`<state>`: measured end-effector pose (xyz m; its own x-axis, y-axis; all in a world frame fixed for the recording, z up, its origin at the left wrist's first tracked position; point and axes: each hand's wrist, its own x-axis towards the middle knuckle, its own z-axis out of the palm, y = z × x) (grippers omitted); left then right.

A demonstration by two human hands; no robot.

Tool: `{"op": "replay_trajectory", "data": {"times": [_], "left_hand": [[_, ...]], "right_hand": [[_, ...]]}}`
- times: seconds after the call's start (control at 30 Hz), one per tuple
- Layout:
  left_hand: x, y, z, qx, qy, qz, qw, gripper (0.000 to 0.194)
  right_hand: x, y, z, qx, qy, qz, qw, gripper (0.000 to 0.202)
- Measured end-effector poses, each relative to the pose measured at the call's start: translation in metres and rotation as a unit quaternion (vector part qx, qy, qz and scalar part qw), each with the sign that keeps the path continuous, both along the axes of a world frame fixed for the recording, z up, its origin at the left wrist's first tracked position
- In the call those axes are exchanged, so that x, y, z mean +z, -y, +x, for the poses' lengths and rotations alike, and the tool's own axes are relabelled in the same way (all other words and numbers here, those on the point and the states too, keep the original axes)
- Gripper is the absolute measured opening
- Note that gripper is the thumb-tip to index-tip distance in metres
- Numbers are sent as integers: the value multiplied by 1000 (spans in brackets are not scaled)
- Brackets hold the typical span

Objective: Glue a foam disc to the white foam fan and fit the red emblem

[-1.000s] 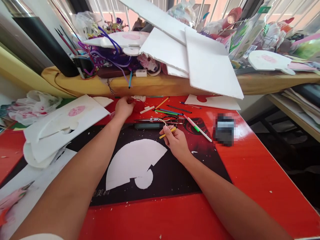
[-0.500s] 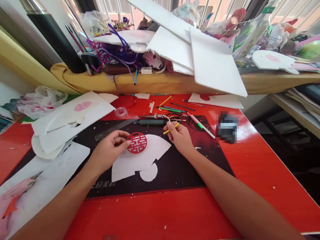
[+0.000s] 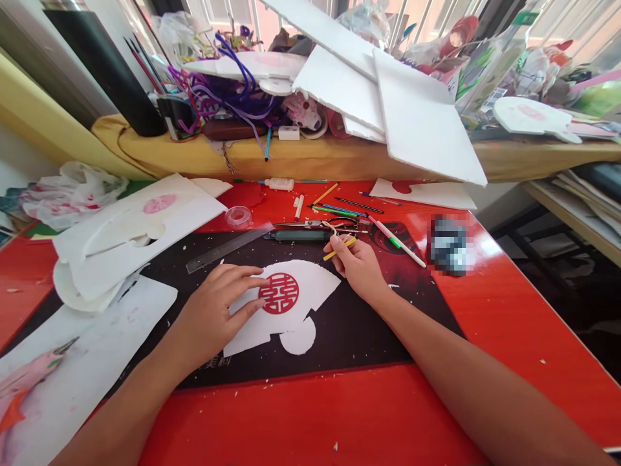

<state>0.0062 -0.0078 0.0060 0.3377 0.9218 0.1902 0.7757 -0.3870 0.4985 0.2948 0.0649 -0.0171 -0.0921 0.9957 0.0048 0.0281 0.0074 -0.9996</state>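
Note:
A round red openwork double-happiness cutout (image 3: 279, 294) lies on a white fan-shaped board (image 3: 303, 288), which rests on a dark mat (image 3: 359, 330). Over the cutout's left edge is my left hand (image 3: 228, 307), its fingers spread; whether the fingertips touch the cutout I cannot tell. My right hand (image 3: 356, 262) pinches a short yellow pencil (image 3: 339, 249) just beyond the board's right edge. A clear ruler (image 3: 228, 249) and a dark green cutter-like tool (image 3: 301, 235) lie behind the board, with scissors (image 3: 310, 224) beyond.
Several pencils and pens (image 3: 356, 210) lie at the back of the red table (image 3: 291, 421). Cut white boards (image 3: 130, 226) are stacked at left, near a tape roll (image 3: 238, 217). More white boards (image 3: 427, 116) lean over the yellow-covered ledge (image 3: 184, 155). A blurred-out object (image 3: 450, 246) stands at right.
My left hand has let go of the red cutout, which now lies flat on the white board, and its fingers have spread. My right hand still holds the pencil. The view has shifted slightly.

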Motion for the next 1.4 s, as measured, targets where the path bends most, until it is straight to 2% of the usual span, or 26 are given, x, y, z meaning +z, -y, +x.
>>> {"op": "replay_trajectory", "data": {"times": [0.13,0.4,0.7,0.9,1.4], "left_hand": [[-11,1,3,-47,-18,8,999,33],[-15,3,8,-39,-48,32,998,35],[-19,8,6,-54,-74,7,996,45],[-24,1,1,-66,-71,2,995,43],[-13,-3,5,-62,-41,14,997,38]], "right_hand": [[0,0,0,-2,4,3,1000,63],[-1,1,1,-2,6,12,1000,63],[0,1,0,0,21,14,1000,63],[-1,1,0,2,29,17,999,64],[-2,1,0,5,20,15,1000,65]]}}
